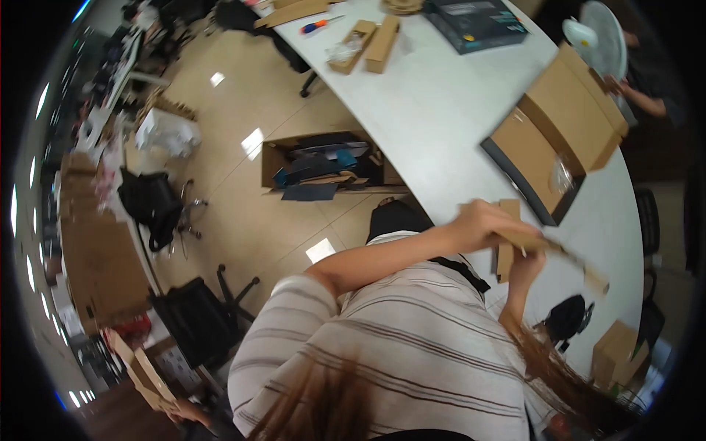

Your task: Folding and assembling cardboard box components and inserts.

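Note:
Above the near edge of the white table point(441, 140), I hold a long, narrow strip of brown cardboard point(566, 255), slanting to the right. My left hand point(478, 224) is closed on its left end. My right hand point(527, 266) is closed on it from below, its fingers partly hidden behind the strip. Just under my hands is an upright narrow brown cardboard piece point(505, 263); whether it joins the strip I cannot tell. Beyond them lies an open flat box point(526, 140), brown inside with dark outer sides, a clear plastic wrap in its corner.
Two narrow brown boxes point(382, 45) and a dark flat box point(474, 26) lie farther along the table. On the floor to the left stands a carton point(276, 154) full of cardboard scraps. Office chairs point(195, 323) stand at left. Across the table, a person's hand point(616, 84) is near a white fan point(604, 40).

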### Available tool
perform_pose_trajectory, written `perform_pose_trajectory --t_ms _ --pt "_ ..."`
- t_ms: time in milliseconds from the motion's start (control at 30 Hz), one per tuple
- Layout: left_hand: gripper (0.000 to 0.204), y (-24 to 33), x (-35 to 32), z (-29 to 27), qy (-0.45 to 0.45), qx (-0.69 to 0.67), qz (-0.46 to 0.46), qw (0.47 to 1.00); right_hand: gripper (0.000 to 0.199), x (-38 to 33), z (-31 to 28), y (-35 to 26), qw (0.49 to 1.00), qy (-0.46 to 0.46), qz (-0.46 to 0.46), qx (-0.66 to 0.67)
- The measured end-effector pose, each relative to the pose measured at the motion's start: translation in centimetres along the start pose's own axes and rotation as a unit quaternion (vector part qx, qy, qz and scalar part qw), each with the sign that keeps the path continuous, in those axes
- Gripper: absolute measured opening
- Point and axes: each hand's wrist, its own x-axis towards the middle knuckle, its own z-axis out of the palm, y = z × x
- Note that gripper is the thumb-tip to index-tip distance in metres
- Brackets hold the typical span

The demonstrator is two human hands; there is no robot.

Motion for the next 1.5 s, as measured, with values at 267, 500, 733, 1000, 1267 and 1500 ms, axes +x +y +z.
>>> perform_pose_trajectory --t_ms 267,500,733,1000,1267,1500 --pt "0.047 -7.5 -4.0 -6.7 0.453 -0.129 -0.36 0.805 0.054 0.7 2.1 9.1 0.974 0.024 0.227 -0.009" --pt "0.038 -13.5 -7.1 -7.2 0.364 -0.271 -0.427 0.782 0.121 -0.2 2.4 17.0 0.876 -0.252 0.384 -0.146" --pt "0.038 -22.2 -12.7 -1.8 0.331 -0.236 -0.488 0.772 0.103 0.5 2.8 15.9 0.818 -0.315 0.429 -0.219" --pt "0.034 -23.8 -14.6 -0.7 0.319 -0.199 -0.575 0.726 0.081 -2.9 3.2 14.4 0.892 -0.198 0.383 -0.14" --pt "0.045 -21.5 -13.6 0.1 0.189 -0.262 -0.601 0.731 0.061 1.6 0.7 8.0 0.892 -0.071 0.364 0.257" --pt "0.075 -16.1 -8.7 1.0 0.094 -0.455 -0.485 0.741 0.056 5.0 6.4 4.8 0.869 -0.288 0.271 0.299"
